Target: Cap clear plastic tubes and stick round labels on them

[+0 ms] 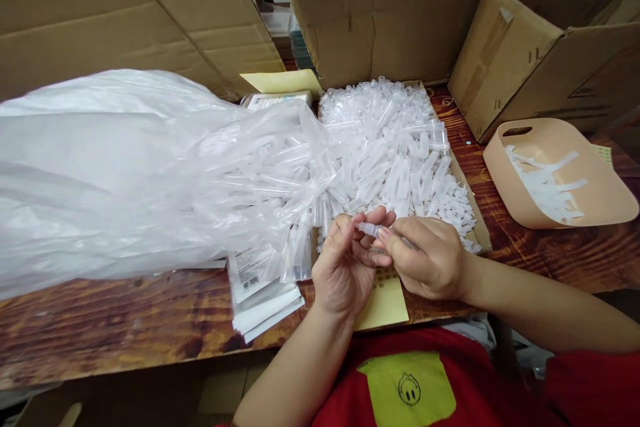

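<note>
A small translucent plastic piece (pixel 369 229) with a ridged, narrow end is between my two hands, above the front of the table. My left hand (pixel 345 263) has its thumb and index finger closed at the narrow tip, with the other fingers loosely curled beneath. The thumb and fingers of my right hand (pixel 427 257) pinch the other end and hide most of it. Just beyond my hands lies a heap of clear plastic tubes and small parts (pixel 370 160) on a flat cardboard tray (pixel 483 230). Below my hands is a yellow sheet (pixel 385 303).
A large plastic bag (pixel 100 180) with tubes at its mouth covers the left side. Labelled packets (pixel 260 293) lie at the front edge. To the right are a peach bin (pixel 540 137) with paper strips and a cardboard box (pixel 510 67). More cardboard (pixel 380 13) stands behind.
</note>
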Demonstrator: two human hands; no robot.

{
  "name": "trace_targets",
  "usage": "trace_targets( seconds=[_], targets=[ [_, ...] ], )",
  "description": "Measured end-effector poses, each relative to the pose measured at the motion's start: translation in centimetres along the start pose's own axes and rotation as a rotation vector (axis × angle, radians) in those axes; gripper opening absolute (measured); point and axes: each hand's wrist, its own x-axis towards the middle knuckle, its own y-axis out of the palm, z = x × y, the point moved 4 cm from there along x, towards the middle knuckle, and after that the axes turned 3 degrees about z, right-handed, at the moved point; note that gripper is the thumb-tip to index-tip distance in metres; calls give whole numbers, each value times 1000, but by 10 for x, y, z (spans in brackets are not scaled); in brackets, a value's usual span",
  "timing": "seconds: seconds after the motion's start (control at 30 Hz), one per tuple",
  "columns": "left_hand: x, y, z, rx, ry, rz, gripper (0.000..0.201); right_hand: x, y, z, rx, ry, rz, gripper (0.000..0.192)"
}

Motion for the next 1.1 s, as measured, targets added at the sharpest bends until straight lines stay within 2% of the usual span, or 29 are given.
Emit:
trace_targets(
  seconds=[0.17, 0.37, 0.47, 0.57, 0.63, 0.73, 0.8, 0.87, 0.97, 1.0, 1.07, 1.1],
  targets=[
    [-3, -2, 0, 33, 61, -6, 39, 3, -3, 10, -43, -54, -26, 14],
    [-5, 1, -4, 31, 161, 73, 35, 5, 7, 15, -90, -23, -110, 6],
    [-4, 3, -4, 33, 191, 107, 27, 4, 9, 12, 107, 42, -146, 9],
    [-3, 4, -3, 38, 246, 105, 21, 0, 14, 6, 448, 268, -203, 12],
    [-2, 5, -2, 56, 283, 97, 17, -3, 20, 6, 574, 385, -243, 17],
    [-2, 7, 0, 123, 314, 119, 17, -2, 28, 10, 574, 336, -244, 20],
    [-1, 7, 1, 155, 295, 125, 21, 2, 28, 7, 539, 249, -178, 13],
    [1, 5, 1, 137, 242, 99, 26, 8, 19, -3, 466, 147, -27, 11],
    [5, 3, -1, 80, 127, 42, 37, 7, -11, -38, 222, 4, 240, 14],
    [5, 3, -2, 77, 81, 42, 42, 5, -25, -56, 145, 48, 258, 13],
    [5, 4, -3, 93, -12, 61, 52, -4, -50, -97, 8, 269, 275, 16],
    [4, 5, -3, 103, -53, 71, 54, -10, -57, -113, -67, 347, 327, 19]
  ],
)
